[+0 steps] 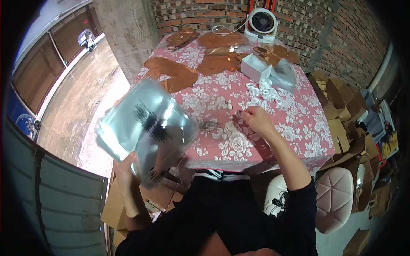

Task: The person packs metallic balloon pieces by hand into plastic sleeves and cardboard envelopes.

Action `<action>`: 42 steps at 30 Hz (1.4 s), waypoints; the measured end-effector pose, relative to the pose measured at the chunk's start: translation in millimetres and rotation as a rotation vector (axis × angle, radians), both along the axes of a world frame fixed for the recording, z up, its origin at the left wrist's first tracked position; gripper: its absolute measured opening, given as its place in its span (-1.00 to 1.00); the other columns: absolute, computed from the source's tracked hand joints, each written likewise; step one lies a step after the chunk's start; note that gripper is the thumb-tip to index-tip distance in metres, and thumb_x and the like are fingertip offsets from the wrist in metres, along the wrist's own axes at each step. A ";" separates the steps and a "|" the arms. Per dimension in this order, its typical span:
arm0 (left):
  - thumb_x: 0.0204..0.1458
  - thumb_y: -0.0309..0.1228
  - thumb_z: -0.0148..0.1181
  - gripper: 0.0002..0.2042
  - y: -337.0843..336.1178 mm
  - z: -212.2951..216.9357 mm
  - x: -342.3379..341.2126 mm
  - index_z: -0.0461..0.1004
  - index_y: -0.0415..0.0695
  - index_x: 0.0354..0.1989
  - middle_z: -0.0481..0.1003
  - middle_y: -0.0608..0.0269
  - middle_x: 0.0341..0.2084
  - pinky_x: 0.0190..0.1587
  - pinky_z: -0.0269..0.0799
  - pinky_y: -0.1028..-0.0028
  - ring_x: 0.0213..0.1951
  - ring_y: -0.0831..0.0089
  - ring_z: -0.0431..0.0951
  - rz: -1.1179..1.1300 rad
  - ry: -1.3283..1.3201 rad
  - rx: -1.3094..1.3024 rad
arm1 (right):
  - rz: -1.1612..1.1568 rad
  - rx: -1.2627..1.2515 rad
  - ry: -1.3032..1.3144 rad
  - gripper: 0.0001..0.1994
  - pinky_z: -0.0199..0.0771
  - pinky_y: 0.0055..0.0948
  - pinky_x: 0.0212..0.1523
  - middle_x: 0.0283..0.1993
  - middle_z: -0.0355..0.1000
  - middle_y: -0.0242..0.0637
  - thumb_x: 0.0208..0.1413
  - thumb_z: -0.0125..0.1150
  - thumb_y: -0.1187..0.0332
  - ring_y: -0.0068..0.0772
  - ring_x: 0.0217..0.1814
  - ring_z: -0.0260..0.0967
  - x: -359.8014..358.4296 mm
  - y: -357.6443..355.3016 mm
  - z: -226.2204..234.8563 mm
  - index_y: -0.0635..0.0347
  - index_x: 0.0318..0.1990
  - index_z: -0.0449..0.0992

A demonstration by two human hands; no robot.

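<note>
While the left hand [125, 167] grips a stack of silvery plastic bags [147, 128] by its lower edge, up beside the table [222, 106], the right hand [255, 118] pinches something small on the flowered cloth; I cannot tell what. The stack looks slippery and blurred, so bags can slide out to the floor, I think, because only one corner is held.

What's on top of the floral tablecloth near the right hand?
By the right hand on the tablecloth: small white pieces, an open white box and clear bags. Brown sheets lie farther back. The fingers hide what they pinch.
</note>
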State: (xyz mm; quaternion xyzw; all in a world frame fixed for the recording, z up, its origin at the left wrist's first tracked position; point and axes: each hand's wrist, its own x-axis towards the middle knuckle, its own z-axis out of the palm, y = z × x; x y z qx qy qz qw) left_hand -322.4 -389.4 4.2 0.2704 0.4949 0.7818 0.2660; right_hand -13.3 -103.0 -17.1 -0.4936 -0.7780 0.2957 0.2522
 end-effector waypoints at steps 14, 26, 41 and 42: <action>-0.14 -0.50 0.23 -0.47 58.3 6.2 -10.4 0.31 -0.37 0.08 0.46 0.13 -0.18 0.05 0.32 0.38 -0.11 0.30 0.48 -0.106 -0.083 0.002 | -0.090 0.226 -0.459 -0.55 0.55 -0.11 -0.15 -0.28 0.55 0.04 -0.12 0.41 0.04 0.01 -0.18 0.54 -84.2 -2.4 6.7 0.34 -0.32 0.60; -0.13 -0.52 0.19 -0.45 72.2 19.5 2.9 0.26 -0.37 0.12 0.45 0.04 -0.09 0.14 0.31 0.30 -0.03 0.21 0.48 -0.189 -0.158 0.034 | -0.113 0.036 -0.410 -0.59 0.51 -0.09 -0.17 -0.27 0.54 0.09 -0.03 0.35 0.09 0.07 -0.17 0.52 -80.4 -5.9 29.4 0.34 -0.26 0.57; -0.08 -0.65 0.13 -0.64 164.4 19.5 104.0 0.33 -0.24 -0.04 0.42 0.28 -0.32 -0.21 0.40 0.51 -0.30 0.49 0.45 -0.391 -0.361 0.158 | 0.274 -0.865 1.437 -0.07 0.28 -0.25 0.28 0.31 0.18 -0.16 0.07 -0.05 -0.40 -0.26 0.30 0.22 -22.8 -101.5 -7.8 0.25 0.34 0.07; -0.07 -0.64 0.12 -0.65 169.6 17.8 112.5 0.34 -0.24 -0.04 0.42 0.28 -0.32 -0.23 0.40 0.51 -0.31 0.49 0.45 -0.429 -0.341 0.148 | 0.196 -0.868 1.348 0.01 0.19 -0.19 0.35 0.37 0.12 -0.15 0.04 -0.08 -0.45 -0.20 0.38 0.15 -15.2 -95.5 -8.3 0.25 0.38 -0.02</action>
